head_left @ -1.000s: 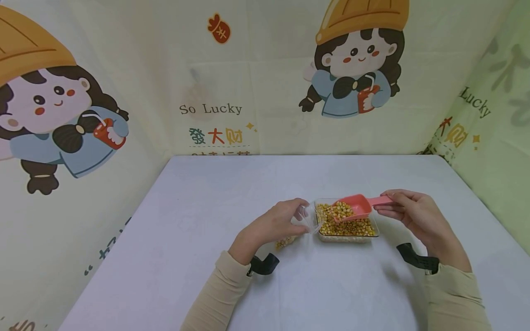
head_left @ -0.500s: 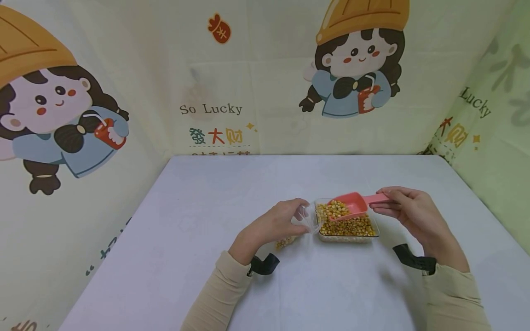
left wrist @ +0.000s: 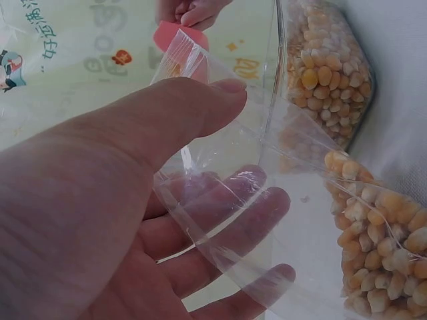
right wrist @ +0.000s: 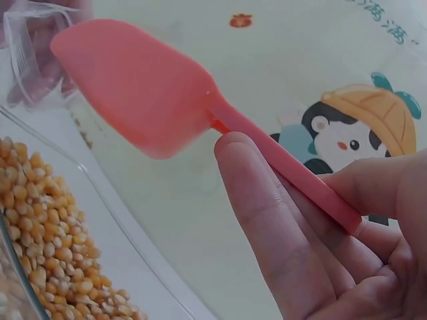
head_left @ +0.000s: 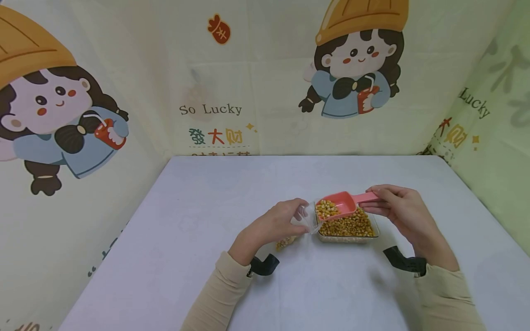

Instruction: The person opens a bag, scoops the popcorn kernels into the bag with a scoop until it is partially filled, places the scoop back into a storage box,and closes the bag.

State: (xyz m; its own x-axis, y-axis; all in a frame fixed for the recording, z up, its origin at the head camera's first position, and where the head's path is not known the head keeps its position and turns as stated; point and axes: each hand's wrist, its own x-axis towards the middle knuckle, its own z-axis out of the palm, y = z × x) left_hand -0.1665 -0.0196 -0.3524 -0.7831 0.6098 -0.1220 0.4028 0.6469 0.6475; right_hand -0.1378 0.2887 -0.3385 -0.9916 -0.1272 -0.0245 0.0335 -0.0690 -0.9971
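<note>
My right hand (head_left: 399, 211) pinches the handle of a pink scoop (head_left: 344, 201) between thumb and fingers. Corn kernels (head_left: 326, 209) lie in its bowl, over the left part of a clear container (head_left: 348, 239) filled with more corn. The scoop's tip is close to the mouth of a clear plastic bag (head_left: 307, 216). My left hand (head_left: 271, 224) holds that mouth spread, thumb on one side and fingers on the other. In the left wrist view, corn (left wrist: 383, 243) sits in the lower part of the bag. The right wrist view shows the scoop's underside (right wrist: 137, 87).
The container stands on a white table (head_left: 198, 220), just right of the bag. A printed cloth (head_left: 273, 82) with cartoon figures hangs behind the table and at both sides.
My right hand has moved left and slightly up, carrying the loaded scoop from over the container's middle to its left edge, near the bag. My left hand and the bag have stayed in place.
</note>
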